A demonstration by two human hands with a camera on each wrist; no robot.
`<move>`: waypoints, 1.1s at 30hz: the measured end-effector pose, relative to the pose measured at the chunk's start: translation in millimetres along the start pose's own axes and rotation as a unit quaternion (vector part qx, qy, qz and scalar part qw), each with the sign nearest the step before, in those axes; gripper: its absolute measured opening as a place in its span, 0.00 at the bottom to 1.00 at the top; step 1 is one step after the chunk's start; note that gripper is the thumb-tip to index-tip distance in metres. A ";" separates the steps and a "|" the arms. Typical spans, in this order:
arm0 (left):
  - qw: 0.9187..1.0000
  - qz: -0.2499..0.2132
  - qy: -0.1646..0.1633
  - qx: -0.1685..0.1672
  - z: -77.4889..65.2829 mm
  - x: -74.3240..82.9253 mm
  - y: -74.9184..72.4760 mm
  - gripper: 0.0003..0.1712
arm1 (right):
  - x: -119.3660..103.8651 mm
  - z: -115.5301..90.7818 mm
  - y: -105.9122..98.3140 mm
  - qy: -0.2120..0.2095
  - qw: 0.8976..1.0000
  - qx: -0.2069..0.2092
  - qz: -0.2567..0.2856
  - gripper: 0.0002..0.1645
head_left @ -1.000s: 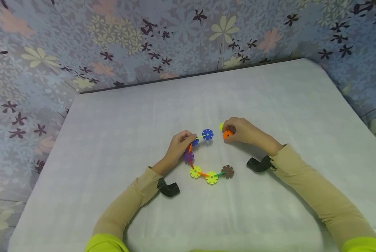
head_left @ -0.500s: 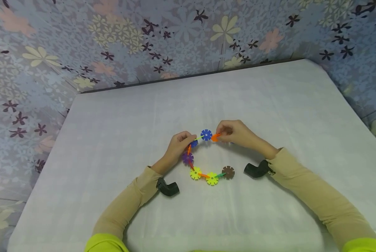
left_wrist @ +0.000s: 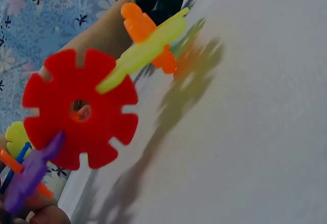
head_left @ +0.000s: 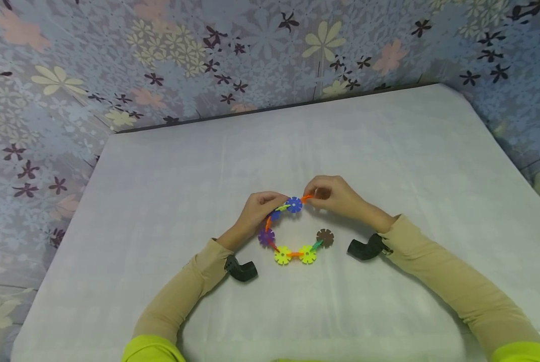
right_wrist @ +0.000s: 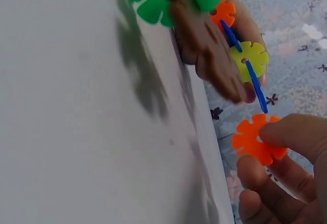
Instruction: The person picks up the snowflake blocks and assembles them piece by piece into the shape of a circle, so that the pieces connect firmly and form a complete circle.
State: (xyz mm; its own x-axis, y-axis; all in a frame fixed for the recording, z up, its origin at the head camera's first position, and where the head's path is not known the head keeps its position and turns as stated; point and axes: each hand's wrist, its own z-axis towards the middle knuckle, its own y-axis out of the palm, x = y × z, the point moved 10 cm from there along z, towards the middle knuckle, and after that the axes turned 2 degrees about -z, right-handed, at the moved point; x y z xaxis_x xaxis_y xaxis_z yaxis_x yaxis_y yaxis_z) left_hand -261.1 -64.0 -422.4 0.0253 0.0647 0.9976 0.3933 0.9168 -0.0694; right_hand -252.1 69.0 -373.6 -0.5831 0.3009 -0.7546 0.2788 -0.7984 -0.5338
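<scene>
A curved chain of flat, notched plastic discs in several colours [head_left: 267, 237] hangs between my hands, close over the white table. My left hand [head_left: 260, 208] grips its upper left part, near a blue disc and a pale yellow disc [head_left: 282, 207]. Thumb and fingers of my right hand [head_left: 338, 196] pinch an orange notched disc [right_wrist: 245, 141], turned edge-on at the side of the chain's end blue disc [head_left: 294, 204]. At the other end of the chain is a brown disc [head_left: 325, 238], joined through a green one [right_wrist: 148, 2]. A red disc [left_wrist: 79, 81] looms close in the left wrist view.
The white-covered table [head_left: 197, 166] reaches back to a wall with flowered paper [head_left: 261, 55]. A black curved mount sits at each wrist, the left one [head_left: 242, 270] and the right one [head_left: 365, 249], both low over the cloth.
My right hand has moved left with the orange disc, up to the end blue disc. My left fingers have shifted slightly right, and the chain has bent into a tighter curve.
</scene>
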 end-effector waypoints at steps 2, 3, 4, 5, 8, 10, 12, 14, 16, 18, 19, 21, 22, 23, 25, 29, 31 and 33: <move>1.000 0.005 -0.008 -0.010 0.5 -1.8 2.2 0.13 | -4.3 -0.1 1.5 -0.005 1.000 -0.003 0.002 0.10; 1.000 0.012 -0.011 -0.013 0.6 -2.3 2.9 0.12 | -9.5 -0.1 1.2 -0.008 1.000 -0.004 0.003 0.09; 1.000 0.018 -0.013 -0.014 0.5 -2.2 3.4 0.12 | -14.4 0.4 0.3 -0.010 1.000 -0.001 0.006 0.09; 1.000 0.024 -0.013 -0.014 0.0 -1.7 3.5 0.12 | -19.1 0.6 -1.0 -0.012 1.000 0.004 0.008 0.09; 0.999 0.052 -0.008 0.004 -4.8 7.7 2.1 0.11 | -31.9 0.4 -5.4 -0.007 1.000 0.019 0.015 0.09; 0.997 0.068 -0.007 0.021 -10.1 15.4 0.0 0.11 | -36.1 0.3 -5.8 -0.001 0.999 0.023 0.025 0.09; 0.996 0.079 -0.011 0.036 -15.0 21.5 -1.2 0.11 | -37.4 -0.3 -4.5 0.004 0.999 0.020 0.035 0.08; 0.996 0.080 -0.013 0.046 -17.5 23.5 -2.2 0.12 | -38.5 -0.2 -3.5 0.002 0.999 0.016 0.040 0.08; 0.996 0.079 -0.010 0.050 -17.9 25.9 -2.3 0.12 | -39.7 0.6 -4.3 -0.005 0.999 0.018 0.038 0.08; 0.996 0.077 -0.002 0.053 -16.5 27.0 -2.4 0.12 | -40.6 1.8 -6.1 -0.012 0.999 0.024 0.035 0.09; 0.996 0.075 0.000 0.050 -15.7 27.5 -2.0 0.12 | -41.3 2.3 -6.6 -0.016 0.999 0.025 0.035 0.09; 0.996 0.071 -0.002 0.044 -14.7 27.1 -0.8 0.12 | -41.6 2.7 -5.4 -0.019 0.999 0.021 0.041 0.09; 0.997 0.069 -0.004 0.039 -14.3 26.0 -0.1 0.12 | -41.2 2.5 -4.0 -0.019 0.999 0.017 0.045 0.09; 0.997 0.068 -0.009 0.034 -13.9 24.6 0.8 0.12 | -40.5 2.1 -2.5 -0.018 0.999 0.013 0.049 0.09; 0.997 0.070 -0.017 0.024 -14.2 23.1 2.8 0.12 | -39.0 0.8 0.1 -0.014 0.998 0.007 0.056 0.09; 0.997 0.075 -0.014 0.013 -13.7 24.3 6.5 0.12 | -36.3 -1.8 1.5 -0.010 0.998 0.010 0.062 0.09; 0.997 0.073 -0.006 0.010 -13.1 27.2 7.9 0.12 | -36.2 -2.5 1.2 -0.012 0.998 0.011 0.064 0.08; 0.997 0.071 0.001 0.008 -12.3 29.8 9.4 0.12 | -36.2 -3.3 0.6 -0.014 0.998 0.013 0.066 0.08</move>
State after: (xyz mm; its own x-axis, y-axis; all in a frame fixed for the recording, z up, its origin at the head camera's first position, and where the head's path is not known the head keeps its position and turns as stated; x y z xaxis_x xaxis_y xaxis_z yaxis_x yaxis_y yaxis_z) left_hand -245.4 -58.3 -393.4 0.0813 0.1946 0.9775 0.3716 0.9041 -0.2109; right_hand -228.3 59.4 -347.9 -0.5645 0.1781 -0.8060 0.3353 -0.8428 -0.4210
